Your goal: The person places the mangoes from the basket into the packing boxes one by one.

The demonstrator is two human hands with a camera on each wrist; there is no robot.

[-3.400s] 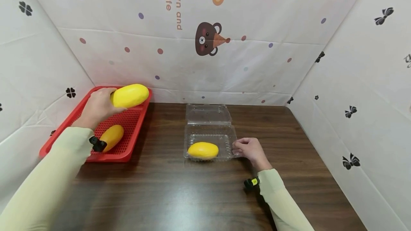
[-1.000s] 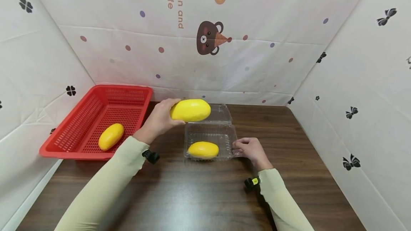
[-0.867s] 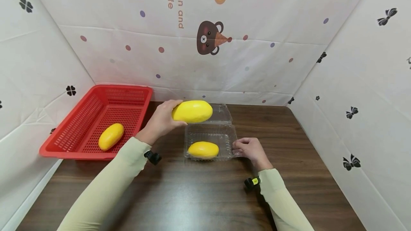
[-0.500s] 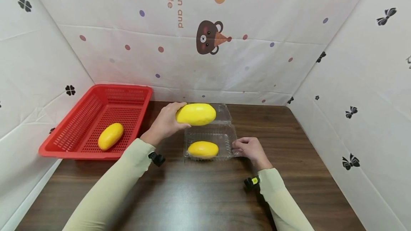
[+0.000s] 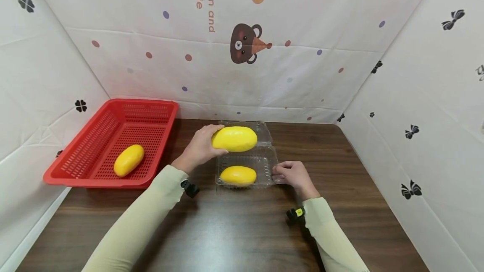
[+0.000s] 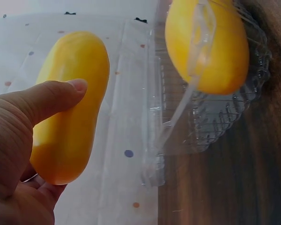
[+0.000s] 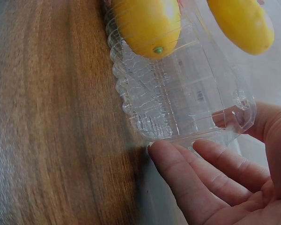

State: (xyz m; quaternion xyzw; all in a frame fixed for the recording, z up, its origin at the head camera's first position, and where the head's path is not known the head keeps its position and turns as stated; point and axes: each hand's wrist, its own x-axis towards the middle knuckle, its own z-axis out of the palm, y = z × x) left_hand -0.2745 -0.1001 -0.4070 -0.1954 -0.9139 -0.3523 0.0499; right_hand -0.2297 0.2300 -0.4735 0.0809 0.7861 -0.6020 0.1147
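My left hand grips one end of a yellow mango, thumb on its near side in the left wrist view. It holds the mango above a clear plastic clamshell box, whose hinged lid lies open toward the back. A second mango lies sideways along the front of the box; the right wrist view shows a small green stem spot on its end. My right hand pinches the right edge of the box between thumb and fingers. The left fingers behind the held mango are mostly hidden.
A red perforated plastic basket stands on the left, with another mango inside. The dark wood table is bordered by white printed wall sheeting at the back and sides.
My left hand has carried the mango from over the red basket rightward to above the box, lowering it slightly in the last second. My right hand has stayed on the box edge.
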